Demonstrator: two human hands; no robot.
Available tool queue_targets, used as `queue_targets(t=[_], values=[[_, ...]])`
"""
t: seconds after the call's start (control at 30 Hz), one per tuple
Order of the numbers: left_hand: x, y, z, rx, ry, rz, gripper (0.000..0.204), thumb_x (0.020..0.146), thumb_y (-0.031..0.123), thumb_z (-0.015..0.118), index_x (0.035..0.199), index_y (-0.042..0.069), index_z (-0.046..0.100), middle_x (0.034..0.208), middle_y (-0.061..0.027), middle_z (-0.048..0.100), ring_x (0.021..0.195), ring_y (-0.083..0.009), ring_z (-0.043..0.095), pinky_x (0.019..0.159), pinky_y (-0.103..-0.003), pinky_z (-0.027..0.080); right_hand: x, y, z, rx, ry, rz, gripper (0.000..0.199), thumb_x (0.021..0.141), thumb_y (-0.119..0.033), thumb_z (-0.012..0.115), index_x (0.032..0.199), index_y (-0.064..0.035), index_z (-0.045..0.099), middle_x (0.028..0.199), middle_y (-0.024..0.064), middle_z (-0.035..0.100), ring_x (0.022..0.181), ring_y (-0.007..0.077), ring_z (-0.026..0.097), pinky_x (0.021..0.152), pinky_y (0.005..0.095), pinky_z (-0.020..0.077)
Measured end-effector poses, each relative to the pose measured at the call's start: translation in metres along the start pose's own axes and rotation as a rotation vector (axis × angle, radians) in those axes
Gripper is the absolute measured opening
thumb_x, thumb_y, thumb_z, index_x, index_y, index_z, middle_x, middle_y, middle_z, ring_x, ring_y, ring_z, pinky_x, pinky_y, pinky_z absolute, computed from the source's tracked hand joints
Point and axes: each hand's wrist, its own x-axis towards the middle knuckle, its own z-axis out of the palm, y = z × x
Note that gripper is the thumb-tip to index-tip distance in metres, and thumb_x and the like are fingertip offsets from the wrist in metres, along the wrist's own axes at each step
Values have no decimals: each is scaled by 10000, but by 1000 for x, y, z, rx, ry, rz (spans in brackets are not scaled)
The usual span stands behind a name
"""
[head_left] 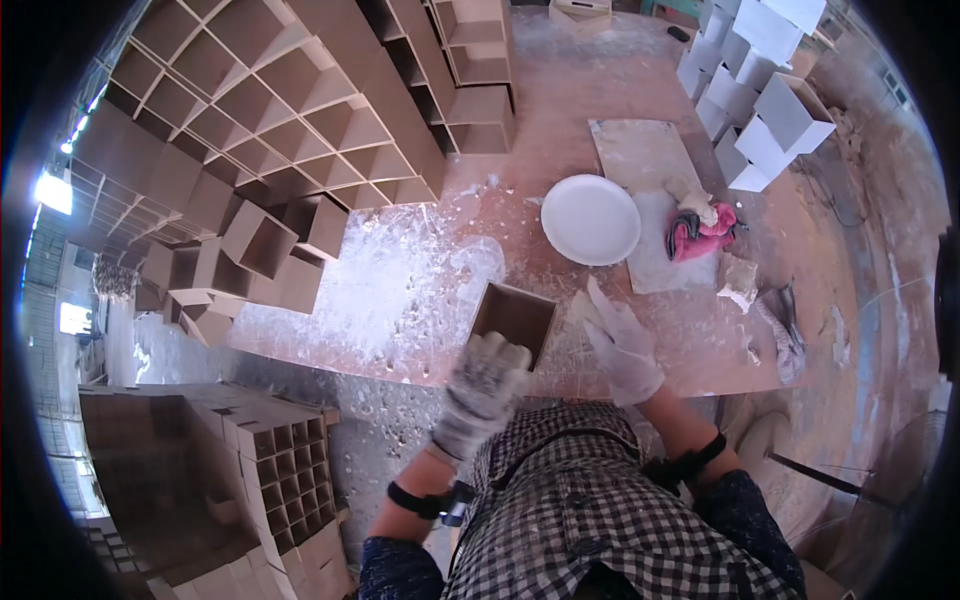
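Note:
A small open box [515,312] of brown board, dark inside, sits near the table's front edge. My left hand [482,385], in a grey-and-white knitted glove, has its fingers curled over the near-left wall of that box. To the right of the box is my right hand [625,352], in a thin white glove. Its fingers are stretched out and apart from the box, with nothing seen in them. Beyond both hands lies a round white dish [590,220], partly on a pale board [645,155].
Brown box stacks [290,100] rise at the left, with more boxes [290,480] below the table edge. White boxes [765,120] stand far right. A pink cloth [700,240] and a grey rag [785,325] lie rightward. White powder [390,280] coats the table's left part.

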Motion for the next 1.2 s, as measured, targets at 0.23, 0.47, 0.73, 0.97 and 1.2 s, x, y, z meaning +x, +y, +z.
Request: queue_targets(t=[0.23,0.47,0.73,0.97,1.2], values=[[5,-75,5,1,-211,136,488,769,270,686,1205,85,570,1390,-124,462,1364,-340,347,1112,-492,296,9,-9,35,-861,-14,-226,474,849,-182,522,1318,-114,515,1045,72,619,736,258,635,550,397,501],[1,-86,19,-71,-199,189,460,742,241,692,1164,81,600,1340,-130,502,1357,-373,340,1107,-503,306,-50,-56,45,-810,-159,-185,464,826,-116,520,1290,-120,531,1017,39,612,675,219,627,516,376,476],[0,-88,18,-107,-136,218,464,704,190,677,1145,67,604,1293,-134,520,1346,-382,351,1102,-508,314,14,-52,33,-656,-8,-118,473,798,-94,545,1271,-104,536,1152,89,579,796,261,659,630,383,533],[-1,-86,22,-114,-118,210,505,623,137,681,1117,62,610,1296,-133,514,1354,-379,340,1096,-518,319,-63,-58,73,-532,-200,-101,516,779,-57,526,1295,-63,521,1290,107,514,844,262,647,712,347,537],[-3,-89,24,-163,-126,228,522,609,143,688,1118,55,611,1298,-133,514,1362,-380,326,1090,-522,320,-33,-44,56,-492,-72,-67,556,781,-39,511,1336,-52,483,1256,131,532,856,258,649,720,353,535]])
